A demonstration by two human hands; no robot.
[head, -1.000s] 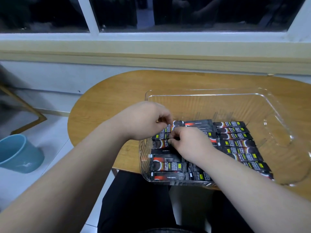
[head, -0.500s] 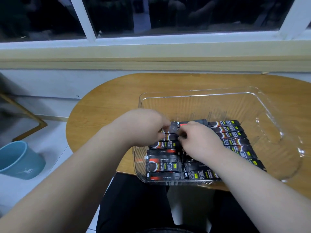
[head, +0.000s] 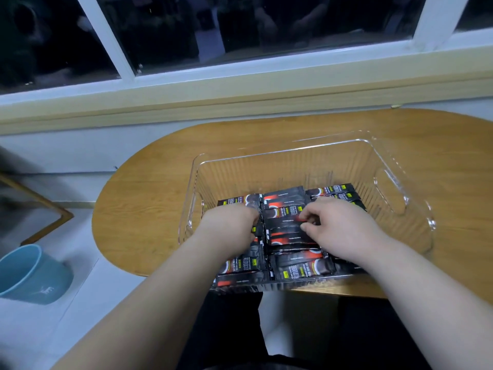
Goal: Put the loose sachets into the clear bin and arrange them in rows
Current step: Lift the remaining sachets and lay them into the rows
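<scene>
Left hand (head: 229,225) and right hand (head: 344,228) are shown drawn apart since a second ago, uncovering the middle row of sachets (head: 286,209) in the near half of the clear bin (head: 394,182) on the counter (head: 160,182); tidying is judged nearly done. The left is curled onto the left row, its grip hidden; a middle sachet is pinched by the right.

left hand (head: 230,225), right hand (head: 344,226) drawn apart — middle sachets (head: 285,206) uncovered

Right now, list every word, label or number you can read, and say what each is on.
Sachets: white lettering and yellow-green tags, too blurred to read.
Blue bucket: a small white figure, no readable words.
Clear bin: no text visible.
</scene>
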